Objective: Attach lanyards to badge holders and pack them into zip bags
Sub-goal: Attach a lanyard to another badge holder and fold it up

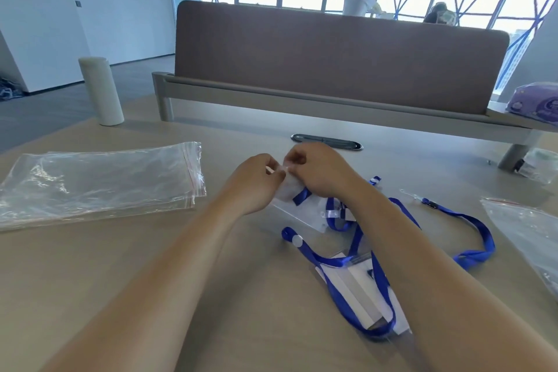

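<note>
Fingers (297,157) of both hands are curled and meet over the table (151,281): the left hand (256,183) and right hand (321,174) together pinch the top of a clear holder (285,193), with a blue lanyard (300,197) end touching it just below. More holders (356,284) lie at 5 o'clock from the hands. Stacked zip bags (99,181) sit at 9 o'clock and a bottle (101,90) at 10 o'clock.

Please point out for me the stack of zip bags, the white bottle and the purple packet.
stack of zip bags (99,181), head view, on the middle of the top bag.
white bottle (101,90), head view, on the middle of its body.
purple packet (536,104), head view, on its front face.
</note>
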`<state>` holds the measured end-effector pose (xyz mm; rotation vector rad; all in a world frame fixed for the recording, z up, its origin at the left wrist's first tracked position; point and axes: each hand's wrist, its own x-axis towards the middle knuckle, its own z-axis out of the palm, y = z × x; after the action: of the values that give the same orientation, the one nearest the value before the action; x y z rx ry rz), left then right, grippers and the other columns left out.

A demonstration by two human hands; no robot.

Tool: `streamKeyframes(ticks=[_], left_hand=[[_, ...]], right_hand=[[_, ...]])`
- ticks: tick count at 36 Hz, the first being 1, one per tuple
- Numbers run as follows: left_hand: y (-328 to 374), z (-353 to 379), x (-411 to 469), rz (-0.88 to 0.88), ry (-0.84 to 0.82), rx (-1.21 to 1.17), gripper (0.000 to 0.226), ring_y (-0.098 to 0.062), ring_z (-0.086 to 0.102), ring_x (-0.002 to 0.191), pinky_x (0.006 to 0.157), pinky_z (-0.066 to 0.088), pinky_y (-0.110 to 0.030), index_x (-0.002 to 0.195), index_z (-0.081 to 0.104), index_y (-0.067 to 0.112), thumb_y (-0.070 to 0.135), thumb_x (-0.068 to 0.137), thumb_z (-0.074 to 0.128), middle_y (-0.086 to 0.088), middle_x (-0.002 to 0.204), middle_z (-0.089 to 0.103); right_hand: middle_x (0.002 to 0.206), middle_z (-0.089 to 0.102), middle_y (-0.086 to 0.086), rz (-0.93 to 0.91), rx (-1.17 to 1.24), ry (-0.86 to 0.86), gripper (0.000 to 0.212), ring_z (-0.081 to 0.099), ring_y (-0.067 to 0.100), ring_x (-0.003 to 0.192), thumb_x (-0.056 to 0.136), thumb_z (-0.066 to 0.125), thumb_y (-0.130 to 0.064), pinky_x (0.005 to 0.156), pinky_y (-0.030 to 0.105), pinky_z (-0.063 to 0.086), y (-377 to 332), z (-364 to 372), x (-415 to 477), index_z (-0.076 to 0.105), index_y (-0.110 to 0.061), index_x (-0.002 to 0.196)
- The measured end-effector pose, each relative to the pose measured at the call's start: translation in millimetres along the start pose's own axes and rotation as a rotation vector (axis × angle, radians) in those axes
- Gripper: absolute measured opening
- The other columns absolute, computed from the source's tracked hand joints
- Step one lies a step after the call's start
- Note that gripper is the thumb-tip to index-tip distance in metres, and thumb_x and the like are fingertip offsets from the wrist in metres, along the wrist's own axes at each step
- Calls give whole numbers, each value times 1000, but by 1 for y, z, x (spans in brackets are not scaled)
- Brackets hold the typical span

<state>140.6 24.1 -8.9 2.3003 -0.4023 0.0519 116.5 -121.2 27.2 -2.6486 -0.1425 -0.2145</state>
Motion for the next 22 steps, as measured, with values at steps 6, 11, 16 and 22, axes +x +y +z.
streamKeyframes(ticks=[6,11,16,22], left_hand=[[7,-5,-4,36,41,0,29,-23,68,67,51,34,-29,70,45,16,24,94,61,-5,68,59],[8,-9,-3,0,155,-53,25,-19,62,59,58,44,-35,76,44,14,24,95,58,-1,68,49],[5,-14,0,-42,269,-187,24,-35,69,77,58,41,-35,79,39,10,19,96,54,-4,71,44],[9,-15,-2,-24,280,-238,6,-9,63,64,61,53,-24,109,47,17,20,104,46,1,101,51]], right_hand=[[106,64,-9,-17,66,87,17,59,13,98,97,56,-20,87,27,48,1,-6,1,68,-23,109],[106,64,-8,50,53,176,22,57,13,94,97,56,-28,81,27,41,9,-19,1,67,-21,115],[106,63,-8,35,16,93,22,57,12,93,97,59,-29,81,27,42,12,-25,-2,65,-22,117],[107,65,-8,26,42,111,22,59,12,94,96,60,-26,81,27,44,13,-24,0,64,-23,117]])
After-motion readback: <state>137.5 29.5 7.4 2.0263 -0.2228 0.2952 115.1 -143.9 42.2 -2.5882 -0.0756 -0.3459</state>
